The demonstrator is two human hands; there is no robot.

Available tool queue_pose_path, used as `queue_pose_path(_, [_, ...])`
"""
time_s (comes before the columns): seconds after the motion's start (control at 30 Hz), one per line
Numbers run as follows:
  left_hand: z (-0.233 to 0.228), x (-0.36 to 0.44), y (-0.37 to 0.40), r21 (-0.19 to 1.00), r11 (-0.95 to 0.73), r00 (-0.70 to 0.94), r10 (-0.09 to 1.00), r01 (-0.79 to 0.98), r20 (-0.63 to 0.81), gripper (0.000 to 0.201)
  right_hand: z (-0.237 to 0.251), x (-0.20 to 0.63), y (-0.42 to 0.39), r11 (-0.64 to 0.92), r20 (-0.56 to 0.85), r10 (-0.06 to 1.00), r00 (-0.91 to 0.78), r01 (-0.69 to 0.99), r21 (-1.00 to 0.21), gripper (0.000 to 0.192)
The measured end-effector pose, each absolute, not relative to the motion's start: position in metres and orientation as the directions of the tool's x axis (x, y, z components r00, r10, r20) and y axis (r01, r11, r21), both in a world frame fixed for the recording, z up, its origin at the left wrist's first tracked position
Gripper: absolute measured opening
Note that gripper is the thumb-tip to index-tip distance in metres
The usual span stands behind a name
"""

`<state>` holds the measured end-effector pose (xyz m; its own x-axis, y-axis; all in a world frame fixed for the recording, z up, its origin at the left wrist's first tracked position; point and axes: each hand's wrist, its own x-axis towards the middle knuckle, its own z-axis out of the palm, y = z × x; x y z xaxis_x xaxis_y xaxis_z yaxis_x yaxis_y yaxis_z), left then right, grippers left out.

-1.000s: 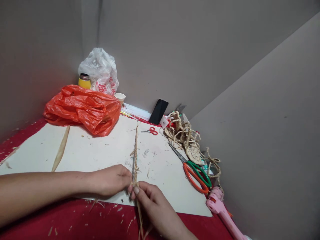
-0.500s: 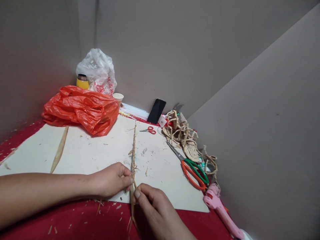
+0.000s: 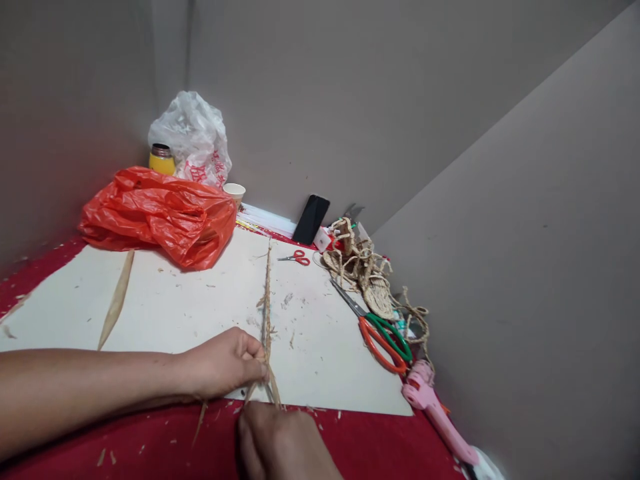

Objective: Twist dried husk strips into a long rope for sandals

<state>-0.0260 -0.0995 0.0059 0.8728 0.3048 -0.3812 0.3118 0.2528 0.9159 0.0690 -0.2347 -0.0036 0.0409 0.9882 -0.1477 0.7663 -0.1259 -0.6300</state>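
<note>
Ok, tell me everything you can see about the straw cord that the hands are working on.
The straw cord is a thin, pale tan strand of twisted dry fibre, frayed with loose wisps along its length. It lies straight on the white board, running from near the small red scissors toward the person. The left hand pinches its near end, where it splits into loose strips; the right hand sits just below those strips, its grip hidden.
</note>
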Motion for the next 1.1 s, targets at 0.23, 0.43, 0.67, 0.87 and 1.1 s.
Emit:
queue_pose_path(0.23, [0.018,-0.025,-0.096,0.881,0.401,0.88,0.284,0.252,-0.381,0.024,0.028,0.104,-0.238,-0.263,-0.063,0.918,0.392,0.481,-0.836,0.033])
queue_pose_path(0.43, [0.012,-0.026,-0.095,0.888,0.435,0.952,0.181,0.148,-0.248,0.024,0.021,0.108,-0.204,-0.431,-0.422,0.899,0.119,0.059,-0.901,0.045])
queue_pose_path(0.67, [0.014,-0.03,-0.084,0.96,0.006,0.94,0.198,0.281,-0.277,0.028,0.016,0.115,-0.197,-0.482,-0.484,0.874,-0.048,0.039,-0.875,0.049])
queue_pose_path(0.87, [0.041,-0.038,-0.083,0.784,-0.517,0.931,0.298,0.344,-0.212,0.028,0.002,0.1,-0.206,-0.491,-0.553,0.829,0.086,-0.362,-0.792,0.044])
queue_pose_path(1.1, [0.014,-0.05,-0.121,0.707,-0.63,0.932,0.344,0.322,-0.117,0.024,-0.002,0.081,-0.212,-0.431,-0.575,0.805,0.147,-0.521,-0.737,0.042])
